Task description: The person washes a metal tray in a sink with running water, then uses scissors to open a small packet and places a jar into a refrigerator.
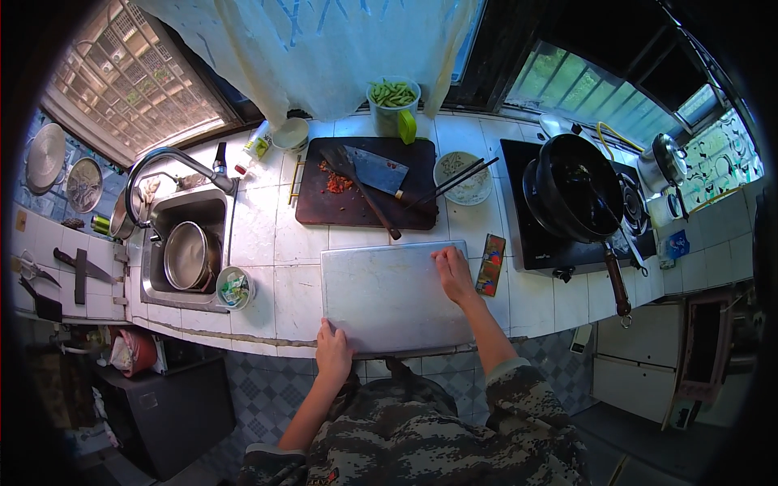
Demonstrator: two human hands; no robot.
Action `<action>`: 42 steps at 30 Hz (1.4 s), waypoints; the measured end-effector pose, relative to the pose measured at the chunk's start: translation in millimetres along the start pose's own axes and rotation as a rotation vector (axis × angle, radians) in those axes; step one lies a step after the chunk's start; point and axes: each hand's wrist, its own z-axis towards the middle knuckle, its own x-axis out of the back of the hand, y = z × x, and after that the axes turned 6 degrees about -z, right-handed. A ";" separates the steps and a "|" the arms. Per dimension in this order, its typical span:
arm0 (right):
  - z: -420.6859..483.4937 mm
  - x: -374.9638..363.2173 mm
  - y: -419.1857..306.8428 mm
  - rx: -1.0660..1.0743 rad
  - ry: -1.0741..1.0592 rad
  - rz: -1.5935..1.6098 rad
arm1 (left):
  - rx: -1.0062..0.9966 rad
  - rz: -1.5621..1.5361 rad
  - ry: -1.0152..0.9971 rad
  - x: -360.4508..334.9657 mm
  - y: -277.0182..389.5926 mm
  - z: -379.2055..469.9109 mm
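A flat rectangular metal board lies at the front edge of the white-tiled counter. My left hand grips its front left corner, with fingertips along the left edge. Over the board's right part is my right hand, its fingers curled together; whether something is pinched in them is hidden. Just right of that hand lies a dark flat packet. Behind the board is a dark wooden chopping board bearing chopped red pieces, a cleaver and a wooden spatula.
Chopsticks rest across a patterned plate. A wok sits on the gas hob, its handle jutting forward. At left are a sink and a small tub. Green pods fill a jug at the back.
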 end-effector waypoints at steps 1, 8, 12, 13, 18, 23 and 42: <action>-0.1 1.1 0.8 -0.021 -0.025 -0.044 | 0.009 0.002 -0.013 0.7 1.3 0.6; -2.7 34.4 -0.7 -0.029 0.494 0.388 | 0.010 0.012 -0.005 3.8 1.4 -1.6; -21.5 55.1 6.7 -0.220 0.689 0.627 | 0.013 -0.070 0.025 5.4 -4.5 -2.7; -29.0 55.8 9.3 -0.212 0.686 0.629 | 0.000 -0.112 0.069 6.0 -7.9 -4.0; -65.4 34.7 15.5 -0.322 0.664 0.743 | -0.001 -0.171 0.185 24.2 -18.6 -13.2; -59.8 -9.8 -35.6 -0.362 0.514 0.685 | 0.093 -0.268 0.222 50.8 -45.2 -19.4; -48.2 -245.1 -273.3 -0.131 0.071 0.257 | 0.150 -0.524 0.302 208.5 -298.3 -74.3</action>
